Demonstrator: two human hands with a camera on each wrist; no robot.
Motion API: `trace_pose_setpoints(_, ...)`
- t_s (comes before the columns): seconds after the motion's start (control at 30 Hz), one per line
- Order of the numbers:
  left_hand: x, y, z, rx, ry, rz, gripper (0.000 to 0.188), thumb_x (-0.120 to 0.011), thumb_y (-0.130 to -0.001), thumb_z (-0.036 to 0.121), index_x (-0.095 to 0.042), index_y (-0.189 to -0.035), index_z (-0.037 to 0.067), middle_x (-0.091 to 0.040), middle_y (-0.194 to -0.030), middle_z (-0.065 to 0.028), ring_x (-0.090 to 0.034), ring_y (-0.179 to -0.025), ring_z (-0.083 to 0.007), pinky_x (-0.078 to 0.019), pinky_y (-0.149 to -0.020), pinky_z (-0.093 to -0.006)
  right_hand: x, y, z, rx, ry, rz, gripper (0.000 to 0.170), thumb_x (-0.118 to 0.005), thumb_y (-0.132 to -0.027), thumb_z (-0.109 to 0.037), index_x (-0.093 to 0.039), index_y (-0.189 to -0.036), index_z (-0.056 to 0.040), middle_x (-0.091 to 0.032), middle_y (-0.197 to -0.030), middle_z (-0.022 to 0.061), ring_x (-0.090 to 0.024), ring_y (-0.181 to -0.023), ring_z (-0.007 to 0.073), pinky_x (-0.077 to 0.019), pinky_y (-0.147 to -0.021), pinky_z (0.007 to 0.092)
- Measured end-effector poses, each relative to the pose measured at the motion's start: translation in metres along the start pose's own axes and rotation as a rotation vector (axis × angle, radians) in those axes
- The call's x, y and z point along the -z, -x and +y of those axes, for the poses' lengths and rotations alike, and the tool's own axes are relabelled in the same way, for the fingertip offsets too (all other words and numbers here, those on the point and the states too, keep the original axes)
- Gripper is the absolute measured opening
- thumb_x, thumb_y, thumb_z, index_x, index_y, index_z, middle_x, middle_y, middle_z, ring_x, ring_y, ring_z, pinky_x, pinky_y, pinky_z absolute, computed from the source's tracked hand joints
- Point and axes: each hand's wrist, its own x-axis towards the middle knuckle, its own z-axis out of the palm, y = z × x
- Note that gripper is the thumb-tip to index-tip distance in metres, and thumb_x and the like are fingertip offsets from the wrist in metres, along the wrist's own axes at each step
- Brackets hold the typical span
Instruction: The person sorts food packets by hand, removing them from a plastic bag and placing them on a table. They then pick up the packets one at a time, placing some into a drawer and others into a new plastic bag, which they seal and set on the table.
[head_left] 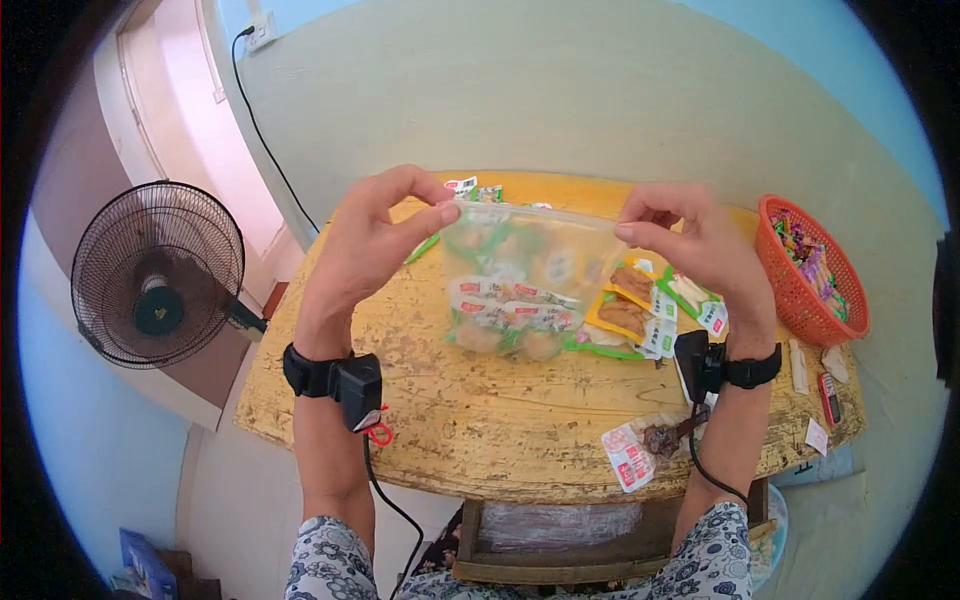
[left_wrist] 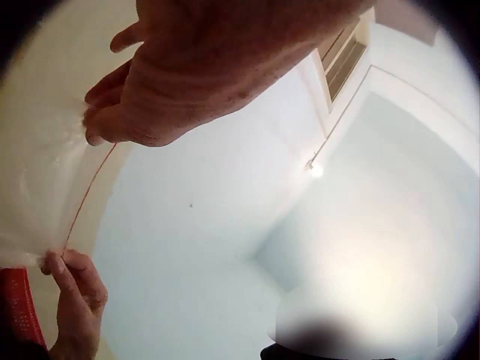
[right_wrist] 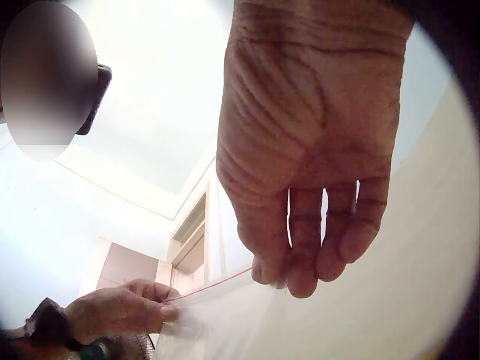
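A clear zip bag [head_left: 535, 262] hangs upright above the table, with several small packets showing in its lower part. My left hand [head_left: 378, 232] pinches its top left corner between thumb and fingers. At the other top corner my right hand [head_left: 700, 238] pinches the edge. In the left wrist view the left hand [left_wrist: 172, 82] grips the bag [left_wrist: 37, 172], whose red top line runs down to the right hand [left_wrist: 79, 300]. From the right wrist view, the right hand [right_wrist: 315, 150] holds the bag's edge [right_wrist: 232, 307], and the left hand [right_wrist: 124, 307] holds the far end.
Yellow and green food packets [head_left: 625, 310] lie behind and right of the bag. A red basket [head_left: 812, 270] of wrapped items stands at the table's right. Nearer are a white-red packet [head_left: 628, 458] and a brown item [head_left: 662, 438]. A fan [head_left: 158, 275] stands left; a drawer [head_left: 560, 572] is open in front.
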Motion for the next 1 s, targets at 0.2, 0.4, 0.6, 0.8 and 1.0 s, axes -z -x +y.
trace_pose_setpoints(0.2,-0.012,0.019,-0.006,0.074,0.353,0.137,0.016,-0.072,-0.093,0.016,-0.069,-0.099,0.001,-0.071,-0.097,-0.0023,-0.063,-0.095,-0.0097,-0.0491,-0.087,-0.0264,-0.002,0.000,-0.003,0.081,0.004,0.023,0.015,-0.072,-0.089,-0.012,-0.066,-0.084,0.0007,-0.058,-0.071,-0.0033,-0.052,-0.070,0.0053,-0.0437,-0.062,0.0248)
trace_pose_setpoints(0.4,-0.012,0.029,-0.022,0.057,0.444,0.160,0.014,-0.069,-0.096,0.014,-0.068,-0.102,0.001,-0.072,-0.100,-0.0048,-0.066,-0.096,-0.0112,-0.0509,-0.090,-0.0282,-0.007,-0.002,-0.008,0.032,-0.051,0.024,0.015,-0.070,-0.091,-0.014,-0.067,-0.088,0.0003,-0.064,-0.076,-0.0026,-0.057,-0.074,0.0055,-0.0476,-0.069,0.0240)
trace_pose_setpoints(0.6,-0.019,0.030,-0.021,-0.026,0.585,0.215,0.014,-0.066,-0.097,0.014,-0.067,-0.104,0.001,-0.073,-0.101,-0.0073,-0.069,-0.101,-0.0149,-0.0521,-0.094,-0.0305,-0.009,-0.002,-0.017,0.068,-0.046,0.166,0.015,-0.070,-0.092,-0.015,-0.068,-0.089,0.0000,-0.064,-0.076,-0.0022,-0.059,-0.077,0.0056,-0.0487,-0.072,0.0242)
trace_pose_setpoints(0.8,-0.025,0.029,-0.029,-0.031,0.595,0.199,0.012,-0.064,-0.098,0.011,-0.066,-0.105,0.001,-0.073,-0.102,-0.0085,-0.070,-0.100,-0.0166,-0.0533,-0.095,-0.0327,-0.008,-0.003,-0.012,0.027,-0.011,0.094,0.014,-0.069,-0.092,-0.013,-0.068,-0.088,-0.0003,-0.065,-0.077,-0.0020,-0.059,-0.078,0.0063,-0.0488,-0.074,0.0251)
trace_pose_setpoints(1.0,-0.027,0.030,-0.025,-0.035,0.601,0.261,0.012,-0.065,-0.098,0.011,-0.066,-0.104,0.001,-0.073,-0.100,-0.0074,-0.070,-0.099,-0.0170,-0.0538,-0.093,-0.0324,-0.008,-0.001,-0.015,0.015,-0.008,0.076,0.013,-0.067,-0.092,-0.013,-0.068,-0.087,-0.0009,-0.065,-0.079,-0.0009,-0.060,-0.079,0.0071,-0.0495,-0.075,0.0259)
